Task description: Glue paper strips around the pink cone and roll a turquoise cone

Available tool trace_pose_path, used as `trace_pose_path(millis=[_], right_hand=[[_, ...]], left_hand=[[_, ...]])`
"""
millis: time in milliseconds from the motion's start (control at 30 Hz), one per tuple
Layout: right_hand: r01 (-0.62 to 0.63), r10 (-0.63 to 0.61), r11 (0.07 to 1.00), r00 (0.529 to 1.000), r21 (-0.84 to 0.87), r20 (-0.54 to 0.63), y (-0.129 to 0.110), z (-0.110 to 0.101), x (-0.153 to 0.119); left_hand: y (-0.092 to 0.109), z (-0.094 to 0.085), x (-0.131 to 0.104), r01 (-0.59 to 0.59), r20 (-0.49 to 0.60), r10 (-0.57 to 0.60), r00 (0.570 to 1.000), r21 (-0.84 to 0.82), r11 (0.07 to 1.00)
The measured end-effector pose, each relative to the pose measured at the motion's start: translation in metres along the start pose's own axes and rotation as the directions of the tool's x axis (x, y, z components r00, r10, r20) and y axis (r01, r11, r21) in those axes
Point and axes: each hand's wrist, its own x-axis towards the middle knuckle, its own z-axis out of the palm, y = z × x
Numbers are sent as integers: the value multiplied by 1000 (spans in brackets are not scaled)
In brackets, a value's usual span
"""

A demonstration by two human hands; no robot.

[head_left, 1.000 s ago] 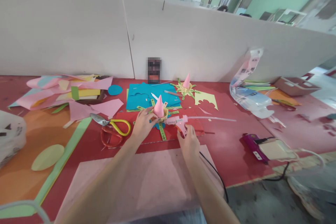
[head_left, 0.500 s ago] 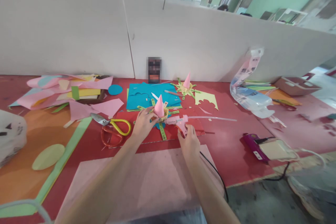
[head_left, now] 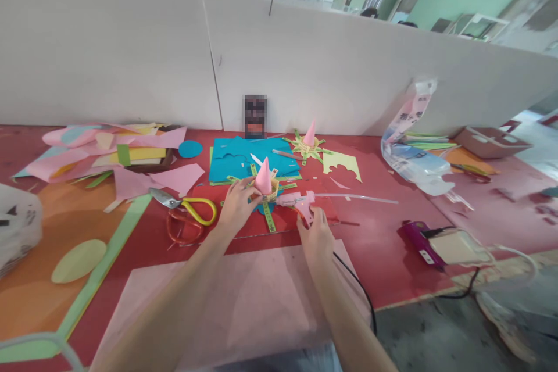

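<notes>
There is one view. It looks from the person's head, out to the front and down over the red worktop [head_left: 375, 256]. Both arms reach in from the bottom. The pale wall [head_left: 331, 75] stands behind, a bit farther off.

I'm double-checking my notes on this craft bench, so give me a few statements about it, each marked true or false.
1. The right hand holds the glue gun. True.
2. The left hand holds the yellow-handled scissors. False: the left hand is at the near cone.
3. The far cone is pink, like the near cone. True.
4. The blue disc lies on the orange sheet. False: the blue disc lies on the red table.
5. The power strip lies to the right of the right hand. True.
</notes>
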Motion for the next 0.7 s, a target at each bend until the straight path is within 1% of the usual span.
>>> trace_pose_path(millis=[200,500,700], right_hand=[[-12,12,1000,1000,-12,-23,2,1,0],[-38,38,999,999,1,-13,-1,-4,1],[-42,42,999,999,6,-16,0,-4,1]], left_hand=[[1,0,0,9,2,-9,1000,-1,1000],[2,0,-1,-20,3,20,1000,48,999],[3,1,-2,-11,9,10,1000,56,998]])
